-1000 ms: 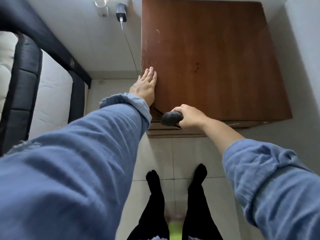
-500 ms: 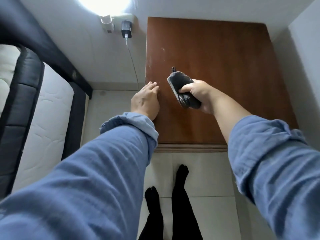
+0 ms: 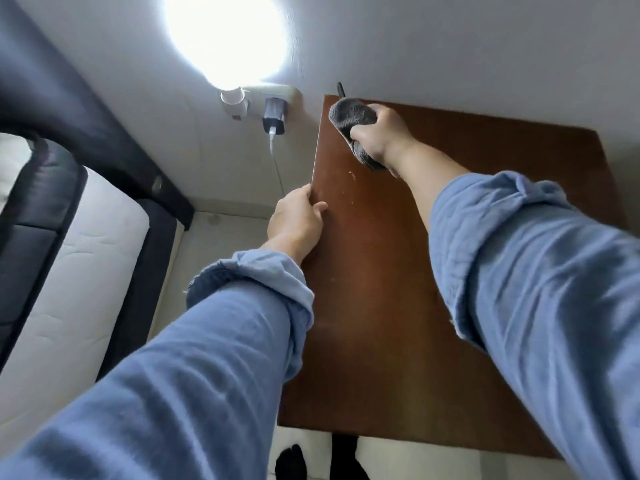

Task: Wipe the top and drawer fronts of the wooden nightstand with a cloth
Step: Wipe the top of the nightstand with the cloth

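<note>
The wooden nightstand (image 3: 381, 289) shows its reddish-brown top from above; its drawer fronts are out of sight. My right hand (image 3: 379, 135) is shut on a dark grey cloth (image 3: 349, 119) and presses it onto the top's far left corner, close to the wall. My left hand (image 3: 296, 221) rests on the top's left edge, fingers curled over it, holding nothing. A few pale specks lie on the wood between the two hands.
A wall socket (image 3: 270, 98) with a night light (image 3: 233, 100) and a black charger (image 3: 274, 123) sits left of the nightstand, its cable hanging down. A bed with a white mattress (image 3: 69, 271) and dark frame stands at the left. My feet in black socks show below.
My right hand carried the cloth from the front edge across the top to the far left corner. My left hand stayed on the left edge. The view tilted upward toward the wall.
</note>
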`<state>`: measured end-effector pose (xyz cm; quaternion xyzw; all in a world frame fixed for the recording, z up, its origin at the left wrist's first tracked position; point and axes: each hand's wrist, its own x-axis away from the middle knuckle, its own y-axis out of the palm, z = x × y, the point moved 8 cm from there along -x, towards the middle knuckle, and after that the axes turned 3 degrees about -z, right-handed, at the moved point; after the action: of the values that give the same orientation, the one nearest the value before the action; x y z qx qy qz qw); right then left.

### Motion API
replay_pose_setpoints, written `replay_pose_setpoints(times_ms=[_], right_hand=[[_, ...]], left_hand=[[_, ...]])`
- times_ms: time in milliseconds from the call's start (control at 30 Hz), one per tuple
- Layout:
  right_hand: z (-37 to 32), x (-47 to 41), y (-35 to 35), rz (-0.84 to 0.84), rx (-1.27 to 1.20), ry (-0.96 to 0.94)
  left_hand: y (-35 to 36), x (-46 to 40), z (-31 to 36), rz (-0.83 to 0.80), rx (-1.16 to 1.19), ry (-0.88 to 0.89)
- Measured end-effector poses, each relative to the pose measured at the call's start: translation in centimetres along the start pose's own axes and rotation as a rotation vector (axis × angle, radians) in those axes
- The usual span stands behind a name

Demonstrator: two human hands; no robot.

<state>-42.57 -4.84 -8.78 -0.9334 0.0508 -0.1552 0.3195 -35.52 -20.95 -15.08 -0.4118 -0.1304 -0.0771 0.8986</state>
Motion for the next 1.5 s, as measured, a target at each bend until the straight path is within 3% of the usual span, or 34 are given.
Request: replay_pose_setpoints(times_ms=[100,233,367,700,967,1200,1500], right_hand=[[-0.8,-4.6,0.5,0.068,0.189,-0.048],[-0.5,-8.3,1.9,0.088,0.453,-0.038],[0.0,-8.9,2.9,0.123,0.544,-0.073],[1.5,2.4,6.1,-0.004,0.541,-0.291],[1.9,4.5,6.5,0.008,0.558,-0.176],[1.8,4.6,6.4,-0.013,0.6,-0.089],[2.7,11.5,8.1,-0.019,0.573,-0.118]], left_hand=[[0.9,-0.8,-1.2,-0.026,0.197,-0.065],[1.3,-1.4,-1.9,-0.065,0.256,-0.08],[1.6,-1.7,-2.2,-0.078,0.267,-0.09],[1.6,-1.4,-1.8,-0.079,0.242,-0.068],[1.3,3.1,-1.7,-0.134,0.106,-0.099],[2.0,12.2,-6.8,-0.163,0.269,-0.248],[3.2,14.9,-8.2,-0.165,0.482,-0.191]])
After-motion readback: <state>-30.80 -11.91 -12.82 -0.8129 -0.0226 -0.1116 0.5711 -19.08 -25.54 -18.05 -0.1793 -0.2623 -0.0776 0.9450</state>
